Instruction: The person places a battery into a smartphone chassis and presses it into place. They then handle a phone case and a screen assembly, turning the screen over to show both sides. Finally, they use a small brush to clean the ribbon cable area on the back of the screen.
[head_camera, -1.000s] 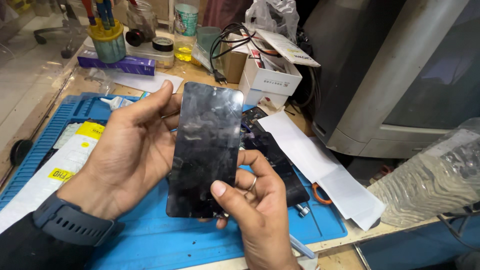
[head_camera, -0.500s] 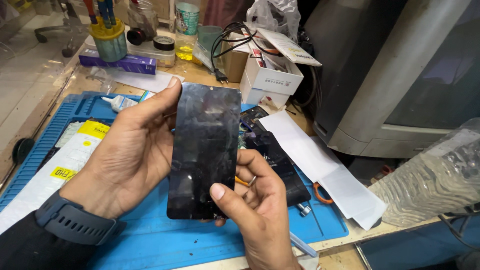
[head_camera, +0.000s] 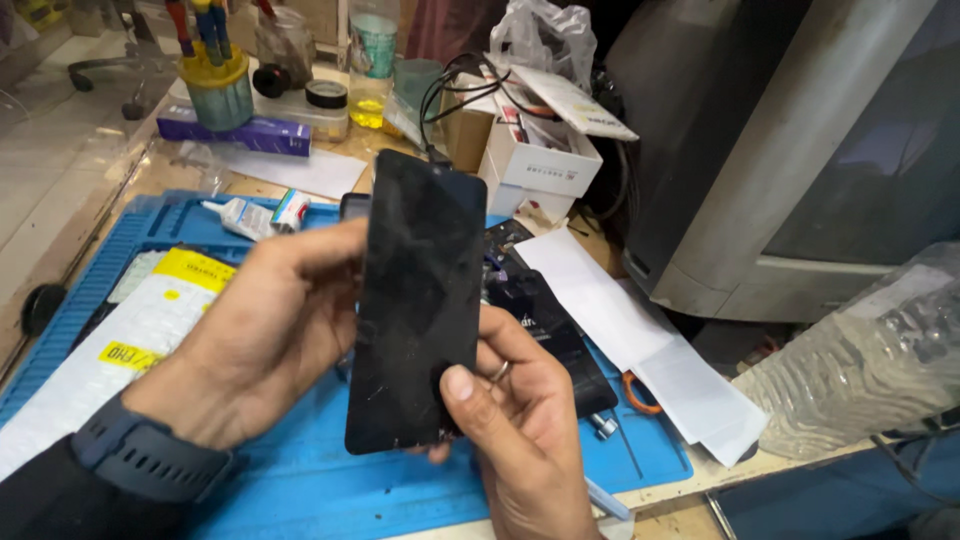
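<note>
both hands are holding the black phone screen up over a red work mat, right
Not quite: the mat is blue, not red. The head view shows both hands, left hand and right hand, holding the black phone screen over a blue work mat.

A single view is provided, taken from a camera worn on the person's head. It is directed forward and steeply downward onto a cluttered workbench, at close range, about arm's reach. The left hand and right hand are framed low and centre, with the black screen panel between them. The blue work mat fills the lower frame; a grey monitor casing occupies the upper right. No second view is supplied, so no overlap is recorded.
</note>
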